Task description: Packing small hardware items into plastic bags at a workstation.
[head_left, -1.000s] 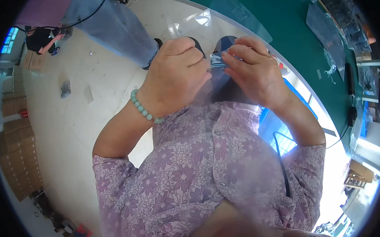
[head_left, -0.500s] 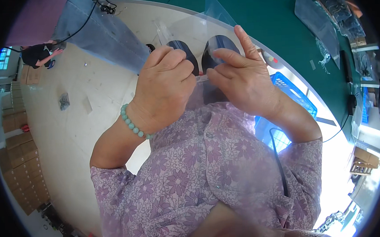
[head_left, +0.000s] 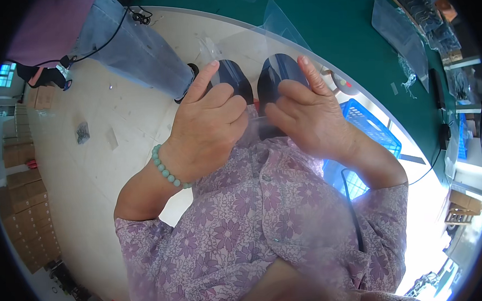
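My left hand (head_left: 207,125), with a green bead bracelet (head_left: 166,167) at the wrist, has its index finger raised and its other fingers curled. Opposite it, my right hand (head_left: 315,117) is curled too, index finger pointing up. Between them shows the hazy edge of a see-through plastic film (head_left: 257,119), pinched at both sides; the thumbs are hidden. Just beyond the hands are two dark, glossy rounded shapes (head_left: 235,78), whose kind I cannot make out. Farther off, a pointed clear sheet (head_left: 281,25) overlaps the green table's edge.
A green table (head_left: 343,22) curves along the far and right side. Below its edge sits a blue plastic basket (head_left: 377,125). At the far left another person's jeans leg (head_left: 134,47) stands on the pale floor (head_left: 91,178). Brown cartons (head_left: 31,208) are stacked at left.
Both hands have come slightly lower in the picture, film edge included. My left index finger, curled before, now points up. The right index finger remains raised.
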Demonstrator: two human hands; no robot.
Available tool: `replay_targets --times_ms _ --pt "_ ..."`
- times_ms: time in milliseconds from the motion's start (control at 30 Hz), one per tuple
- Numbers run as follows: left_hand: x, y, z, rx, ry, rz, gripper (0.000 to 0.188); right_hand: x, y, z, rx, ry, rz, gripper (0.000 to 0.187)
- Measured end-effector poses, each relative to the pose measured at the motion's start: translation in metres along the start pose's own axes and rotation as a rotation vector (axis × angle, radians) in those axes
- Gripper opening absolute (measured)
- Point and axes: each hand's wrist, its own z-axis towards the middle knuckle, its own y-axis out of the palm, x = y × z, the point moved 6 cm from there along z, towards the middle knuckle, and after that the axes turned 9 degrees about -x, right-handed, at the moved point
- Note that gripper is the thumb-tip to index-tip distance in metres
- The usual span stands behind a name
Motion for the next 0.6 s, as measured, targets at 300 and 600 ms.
replay_targets --times_ms 300,600 --pt "-0.012 -0.022 -0.006 0.066 0.097 -0.291 0.029 0.017 -0.005 -0.002 0.007 0.034 0.077 0.016" --pt "-0.145 0.026 -0.025 0.135 -0.215 -1.242 0.031 0.04 -0.024 -0.016 0.247 -0.15 0.075 0.018"
